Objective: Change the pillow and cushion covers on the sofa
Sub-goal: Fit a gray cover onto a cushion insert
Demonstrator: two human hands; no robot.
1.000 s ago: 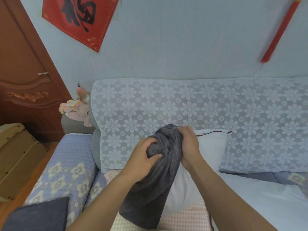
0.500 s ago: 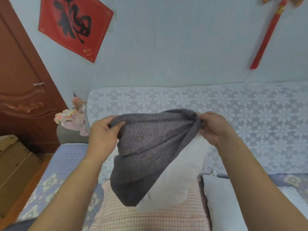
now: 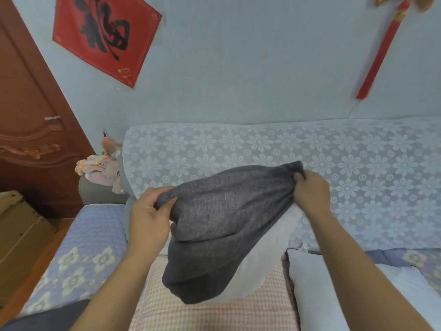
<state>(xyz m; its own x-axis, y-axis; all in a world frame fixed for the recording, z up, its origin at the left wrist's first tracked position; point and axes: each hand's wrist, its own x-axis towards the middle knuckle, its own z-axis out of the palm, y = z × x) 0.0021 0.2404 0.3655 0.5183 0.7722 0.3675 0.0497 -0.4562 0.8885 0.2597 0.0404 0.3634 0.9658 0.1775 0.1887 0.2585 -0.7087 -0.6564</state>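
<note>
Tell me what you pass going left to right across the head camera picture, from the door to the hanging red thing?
Brown carved wooden door → red square paper wall hanging → left hand → dark grey fabric cushion cover → right hand → red hanging tassel ornament.

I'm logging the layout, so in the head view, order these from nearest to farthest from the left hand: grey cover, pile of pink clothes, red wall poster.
1. grey cover: gripped by the left hand.
2. pile of pink clothes: on the armrest, up-left.
3. red wall poster: high on the wall.

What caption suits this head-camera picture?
Left hand and right hand stretch a dark grey fabric cover over a white pillow.
</note>
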